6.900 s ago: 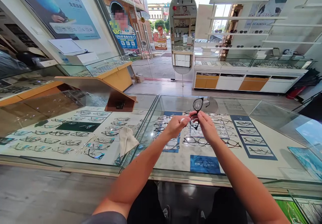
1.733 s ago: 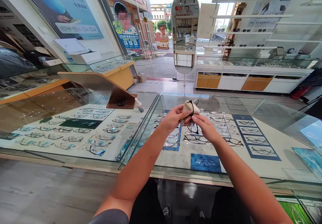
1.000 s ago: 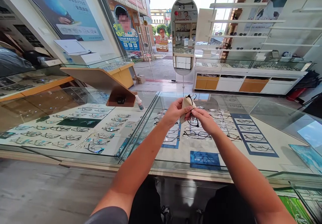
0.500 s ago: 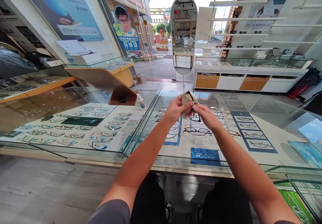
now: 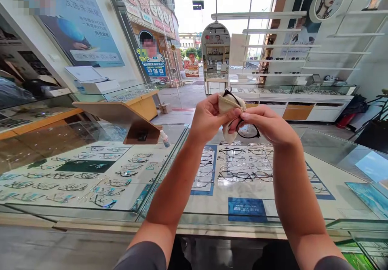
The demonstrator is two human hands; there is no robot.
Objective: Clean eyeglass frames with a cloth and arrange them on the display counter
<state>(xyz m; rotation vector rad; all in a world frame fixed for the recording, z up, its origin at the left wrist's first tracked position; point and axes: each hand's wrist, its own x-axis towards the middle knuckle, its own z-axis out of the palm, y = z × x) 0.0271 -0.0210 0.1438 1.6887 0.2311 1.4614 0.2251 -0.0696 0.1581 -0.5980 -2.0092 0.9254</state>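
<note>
- Black-framed glasses (image 5: 248, 129) are held up above the glass display case (image 5: 200, 217), one lens hanging bare.
- The beige cloth (image 5: 229, 105), at their 10 o'clock, wraps the other lens.
- Left hand (image 5: 207, 115), at 9 o'clock: pinching the cloth.
- Right hand (image 5: 270, 123), at 3: fingertips gripping the frame.
- Spray bottle (image 5: 165, 139): near 9 o'clock, farther out.
- Blue card (image 5: 247, 209): 6 o'clock.
- Mirror (image 5: 216, 55): 11 o'clock, well beyond.
</note>
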